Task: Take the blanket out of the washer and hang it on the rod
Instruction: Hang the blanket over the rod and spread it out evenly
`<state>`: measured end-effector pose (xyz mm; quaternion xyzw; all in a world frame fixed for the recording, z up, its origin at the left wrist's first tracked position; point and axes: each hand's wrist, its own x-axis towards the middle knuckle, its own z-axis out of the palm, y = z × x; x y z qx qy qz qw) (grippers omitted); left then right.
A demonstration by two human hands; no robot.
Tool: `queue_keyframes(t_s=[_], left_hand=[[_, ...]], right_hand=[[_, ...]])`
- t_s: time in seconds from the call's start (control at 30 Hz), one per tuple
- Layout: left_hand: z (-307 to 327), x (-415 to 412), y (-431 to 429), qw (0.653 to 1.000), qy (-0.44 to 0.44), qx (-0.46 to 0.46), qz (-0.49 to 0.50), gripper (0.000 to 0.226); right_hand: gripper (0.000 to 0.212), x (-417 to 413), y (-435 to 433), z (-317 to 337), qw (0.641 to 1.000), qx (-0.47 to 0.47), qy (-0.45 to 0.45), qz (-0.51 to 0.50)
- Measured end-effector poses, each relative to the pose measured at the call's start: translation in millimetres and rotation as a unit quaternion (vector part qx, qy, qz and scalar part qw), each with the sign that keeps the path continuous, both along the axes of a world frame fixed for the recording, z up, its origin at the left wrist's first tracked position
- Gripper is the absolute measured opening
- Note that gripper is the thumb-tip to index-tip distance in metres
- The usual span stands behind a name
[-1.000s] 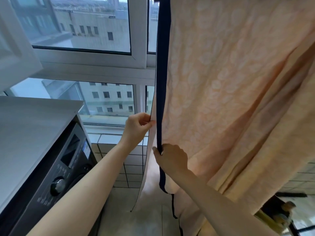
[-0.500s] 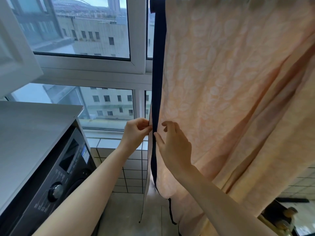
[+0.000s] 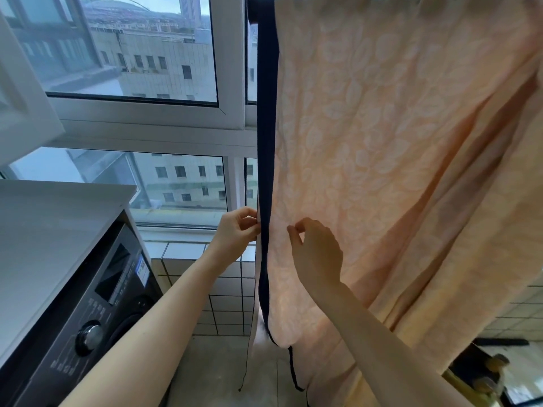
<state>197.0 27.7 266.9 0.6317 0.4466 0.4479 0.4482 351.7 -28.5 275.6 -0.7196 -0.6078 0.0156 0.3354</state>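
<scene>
The right hand [image 3: 317, 254] has moved away from the dark blue edge strip [image 3: 266, 142] to the right, onto the peach part of the blanket [image 3: 396, 171]. Its thumb and first finger now pinch a little bit of that peach cloth. The left hand [image 3: 238, 230] has stayed in its place. Its fingers pinch the blanket's left edge, just beside the blue strip. The blanket hangs down from the top of the picture in long folds, in front of the window [image 3: 147, 54]. The rod it hangs on is hidden by the cloth. A thin dark thread [image 3: 246, 362] dangles near its bottom corner. The washer [image 3: 88, 318] stands to the left, apart from the blanket, with a round knob [image 3: 89, 337] on its dark front.
</scene>
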Motion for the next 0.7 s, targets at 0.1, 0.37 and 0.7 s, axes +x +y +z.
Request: queue_keyframes(t_s=[0.1, 0.37, 0.7], left_hand=[[-1.8, -2.7, 2.4, 1.000, 0.014, 0.000, 0.005, 0.009], [-1.4, -5.1, 8.8, 0.998, 0.019, 0.024, 0.063, 0.002], [35.7, -0.1, 29.0, 0.994, -0.044, 0.054, 0.080, 0.008]], right_hand=[[0.024, 1.7, 0.5, -3.9, 1.000, 0.027, -0.003, 0.014], [0.023, -3.7, -15.7, -29.1, 0.994, -0.025, -0.091, 0.051], [0.022, 0.4, -18.0, -59.6, 0.981, -0.149, -0.112, 0.059]])
